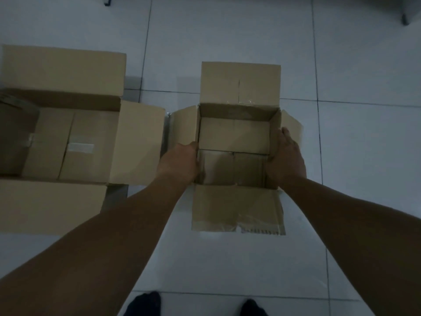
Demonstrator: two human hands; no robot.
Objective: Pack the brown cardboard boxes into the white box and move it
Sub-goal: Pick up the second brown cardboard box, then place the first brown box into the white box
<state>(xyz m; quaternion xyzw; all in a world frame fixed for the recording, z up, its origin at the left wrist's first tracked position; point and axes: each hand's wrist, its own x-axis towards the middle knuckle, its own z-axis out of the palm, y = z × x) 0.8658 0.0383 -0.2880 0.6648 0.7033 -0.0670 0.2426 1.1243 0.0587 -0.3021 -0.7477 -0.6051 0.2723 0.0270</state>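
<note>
An open box point(239, 86) with its four flaps spread stands on the floor in the middle. Its inside looks tan in the dim light. Inside it lie brown cardboard boxes: one across the far half point(234, 135) and two side by side in the near half point(216, 166). My left hand point(182, 163) grips the box's left wall, fingers curled over the rim. On the opposite side, my right hand point(286, 156) holds the right wall, its fingers lying along the rim.
A larger open cardboard box point(136, 142) stands to the left, almost touching the middle box, with more brown boxes point(68, 142) inside. The floor is pale tile point(364, 156). Dark furniture legs point(405, 19) show at the top edge. My feet point(143, 304) are at the bottom.
</note>
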